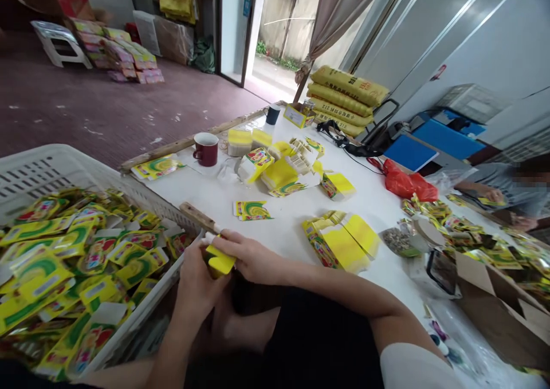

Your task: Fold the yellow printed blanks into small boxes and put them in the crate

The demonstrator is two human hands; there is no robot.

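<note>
White sleeve (416,369) nearest | risk: yellow carton (220,262) could crease if squeezed unevenly, or drop toward lap (322,337) if grip slackens | carton between left hand (198,280) and right hand (251,257), by worktop (279,246) edge | both hands' fingers pinching it, some fingertips hidden

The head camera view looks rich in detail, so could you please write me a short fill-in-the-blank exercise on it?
1. The left hand and the right hand hold a small ____ carton.
2. The white basket of packets stands on the person's ____ side.
3. The dark blue mug is farther from the hands than the ____ mug.
4. In the picture, the red plastic bag lies to the ____ of both mugs.

Missing words: yellow; left; dark red; right.
</note>
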